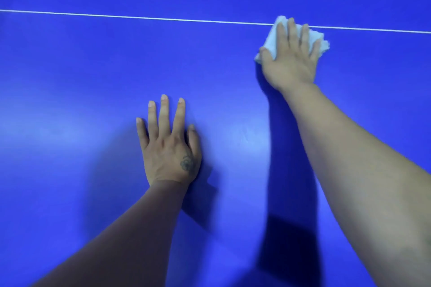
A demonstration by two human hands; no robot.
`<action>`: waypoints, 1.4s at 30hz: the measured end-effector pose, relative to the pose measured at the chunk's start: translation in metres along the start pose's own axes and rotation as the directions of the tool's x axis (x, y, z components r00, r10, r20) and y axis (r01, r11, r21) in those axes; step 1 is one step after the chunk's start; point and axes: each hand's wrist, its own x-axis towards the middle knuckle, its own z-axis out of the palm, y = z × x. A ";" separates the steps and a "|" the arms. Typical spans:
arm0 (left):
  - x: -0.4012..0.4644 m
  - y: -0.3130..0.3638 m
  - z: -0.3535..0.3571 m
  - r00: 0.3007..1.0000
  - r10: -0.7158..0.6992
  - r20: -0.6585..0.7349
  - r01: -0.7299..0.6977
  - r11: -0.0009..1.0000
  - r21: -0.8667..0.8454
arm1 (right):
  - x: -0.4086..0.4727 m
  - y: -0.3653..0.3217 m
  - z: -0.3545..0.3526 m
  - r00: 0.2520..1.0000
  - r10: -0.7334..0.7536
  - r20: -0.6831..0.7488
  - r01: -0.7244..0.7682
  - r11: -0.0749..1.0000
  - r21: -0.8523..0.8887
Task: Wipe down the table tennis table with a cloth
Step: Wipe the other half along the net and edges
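The blue table tennis table (81,77) fills the whole view. A thin white line (140,17) crosses it from left to right in the upper part. My right hand (290,58) lies flat on a crumpled white cloth (320,39), pressing it onto the table right at the white line, at the upper right. The cloth shows around the fingers and the thumb. My left hand (169,144) rests palm down on the bare surface at the centre, fingers spread, holding nothing.
Both forearms reach in from the bottom edge and cast dark shadows on the surface. Pale glare patches lie on the table to the left and between the hands. No table edge or net shows.
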 end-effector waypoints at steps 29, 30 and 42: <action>-0.048 0.144 0.029 0.986 0.166 -0.020 -0.166 0.986 -0.012 | -0.033 0.061 -0.007 0.977 -0.213 0.009 0.214 0.974 -0.071; -0.048 0.144 0.029 0.986 0.165 -0.008 -0.165 0.986 -0.008 | -0.050 0.063 -0.003 0.962 -0.272 -0.004 0.271 0.959 -0.079; -0.047 0.144 0.024 0.990 0.139 -0.003 -0.139 0.989 -0.055 | -0.127 0.221 -0.031 0.991 -0.128 -0.034 0.125 0.989 -0.073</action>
